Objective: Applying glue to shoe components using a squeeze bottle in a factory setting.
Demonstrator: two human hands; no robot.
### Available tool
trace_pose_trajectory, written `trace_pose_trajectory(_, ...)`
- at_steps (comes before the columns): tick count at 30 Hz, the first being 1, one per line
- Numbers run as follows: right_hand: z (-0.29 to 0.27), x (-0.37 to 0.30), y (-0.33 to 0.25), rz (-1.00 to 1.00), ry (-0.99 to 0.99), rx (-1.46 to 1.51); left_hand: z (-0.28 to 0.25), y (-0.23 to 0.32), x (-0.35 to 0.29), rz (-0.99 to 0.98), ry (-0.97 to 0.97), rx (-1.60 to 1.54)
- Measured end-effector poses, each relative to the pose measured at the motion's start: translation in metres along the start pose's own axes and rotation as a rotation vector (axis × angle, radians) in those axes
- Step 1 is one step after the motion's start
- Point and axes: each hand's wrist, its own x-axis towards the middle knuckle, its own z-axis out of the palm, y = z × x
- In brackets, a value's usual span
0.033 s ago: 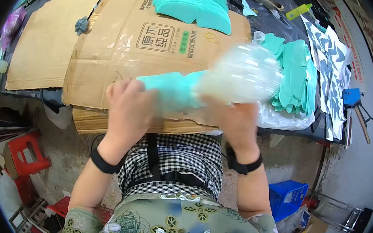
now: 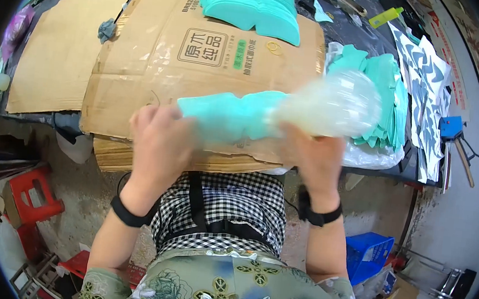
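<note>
A turquoise shaped sheet [image 2: 234, 114] lies on the printed cardboard in front of me, its middle slightly blurred. My left hand [image 2: 162, 139] is at its left end, with curled fingers pinching or pressing the edge. At the sheet's right end is my right hand [image 2: 314, 156], smeared by motion. Its fingers are closed on a whitish, see-through, rounded thing [image 2: 336, 104] with shiny streaks, too blurred to name. That thing overlaps the sheet's right end. I cannot tell whether the right fingers also touch the sheet.
Flattened cardboard [image 2: 137, 70] covers much of the dark table. A stack of turquoise pieces [image 2: 250, 6] stands at the far side; a looser pile [image 2: 386, 94] lies right. Beyond it are patterned white sheets [image 2: 421, 92]. A yellow rubber band [image 2: 273, 48] and grey scrap [image 2: 106, 30] lie on cardboard.
My right hand and the see-through thing have moved right, showing more of the turquoise sheet. My left hand has shifted slightly left at the sheet's other end.
</note>
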Motion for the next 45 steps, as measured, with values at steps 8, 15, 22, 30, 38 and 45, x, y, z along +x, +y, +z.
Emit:
trace_pose_trajectory(8, 0.072, -0.009, -0.028, -0.291, -0.153, -0.121, -0.038, -0.036, -0.004, -0.198, 0.114, -0.052)
trace_pose_trajectory(15, 0.048, -0.019, -0.027, -0.331, -0.237, 0.050, -0.063, -0.057, -0.027, -0.350, 0.112, -0.035)
trace_pose_trajectory(22, -0.007, -0.013, -0.022, 0.153, 0.038, 0.061, -0.075, -0.066, -0.036, -0.469, 0.034, -0.153)
trace_pose_trajectory(30, 0.083, -0.022, -0.020, -0.330, -0.193, 0.126, -0.013, -0.051, 0.003, -0.238, 0.022, -0.281)
trace_pose_trajectory(38, -0.033, -0.012, 0.033, 0.077, 0.223, 0.018, -0.044, -0.042, 0.003, -0.414, 0.021, -0.321)
trace_pose_trajectory(45, 0.089, -0.006, -0.032, -0.241, -0.021, 0.033, -0.054, -0.081, -0.015, -0.284, 0.021, -0.245)
